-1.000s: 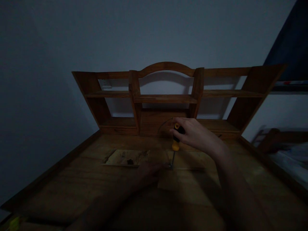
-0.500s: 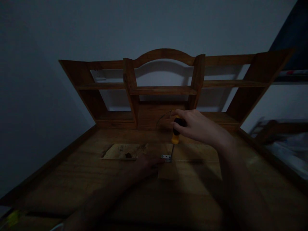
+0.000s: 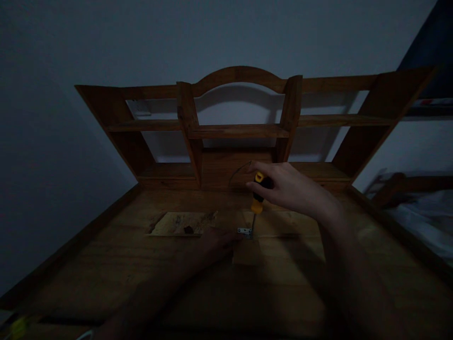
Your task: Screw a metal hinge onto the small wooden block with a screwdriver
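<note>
My right hand (image 3: 279, 182) is wrapped round the yellow and black handle of a screwdriver (image 3: 257, 203), which stands nearly upright. Its shaft runs down to the right end of a small silver metal hinge (image 3: 244, 231). The hinge lies at the upper edge of a small wooden board (image 3: 247, 253) on the desk. From the left, my left hand (image 3: 214, 243) reaches in low, its fingertips holding the hinge's left end; deep shadow hides part of these fingers. Whether a screw sits under the screwdriver tip is too small to tell.
A wooden desktop (image 3: 116, 255) spreads under both hands. Behind it rises a wooden shelf unit (image 3: 239, 131) against the wall. Left of the hinge is a pale, worn patch (image 3: 180, 223) with a dark spot. A thin dark wire-like strand (image 3: 238, 171) shows near my right fingers.
My right fingers have shifted on the screwdriver handle, with more of its yellow top showing. The view has moved slightly. My left hand stays at the hinge.
</note>
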A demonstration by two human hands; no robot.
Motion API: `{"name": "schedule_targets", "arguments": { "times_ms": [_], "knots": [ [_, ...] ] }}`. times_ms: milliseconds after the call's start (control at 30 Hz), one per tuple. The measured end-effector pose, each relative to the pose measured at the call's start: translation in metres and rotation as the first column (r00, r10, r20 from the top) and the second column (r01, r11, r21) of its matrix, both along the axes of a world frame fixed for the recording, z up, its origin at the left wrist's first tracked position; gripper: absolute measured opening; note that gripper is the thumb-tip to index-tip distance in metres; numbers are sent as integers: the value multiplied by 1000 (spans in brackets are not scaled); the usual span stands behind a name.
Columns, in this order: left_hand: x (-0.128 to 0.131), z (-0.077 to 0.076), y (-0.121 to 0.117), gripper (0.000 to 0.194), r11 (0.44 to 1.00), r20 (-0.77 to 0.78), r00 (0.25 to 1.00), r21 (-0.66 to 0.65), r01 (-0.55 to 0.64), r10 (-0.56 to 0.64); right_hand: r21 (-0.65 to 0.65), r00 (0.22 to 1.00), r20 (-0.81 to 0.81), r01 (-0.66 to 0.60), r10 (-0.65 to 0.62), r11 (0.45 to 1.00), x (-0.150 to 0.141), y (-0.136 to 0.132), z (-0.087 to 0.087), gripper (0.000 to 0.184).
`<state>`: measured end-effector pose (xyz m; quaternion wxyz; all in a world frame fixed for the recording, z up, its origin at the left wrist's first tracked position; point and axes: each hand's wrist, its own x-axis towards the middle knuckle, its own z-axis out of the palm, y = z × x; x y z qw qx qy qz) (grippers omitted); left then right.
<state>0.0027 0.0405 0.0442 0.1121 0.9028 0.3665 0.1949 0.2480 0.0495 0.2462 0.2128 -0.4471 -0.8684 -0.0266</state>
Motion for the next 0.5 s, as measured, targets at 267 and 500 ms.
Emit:
{"name": "schedule_targets", "arguments": {
  "times_ms": [267, 500],
  "knots": [
    [0, -4, 4, 37, 999, -19, 999, -7, 36, -36, -74, 995, -57, 73, -77, 995, -4, 10, -6, 31],
    [7, 2, -4, 40, 998, 5, 1000, -52, 28, -28, -256, 969, -220, -167, 111, 952, 11, 0, 4, 18]
  ]
}}
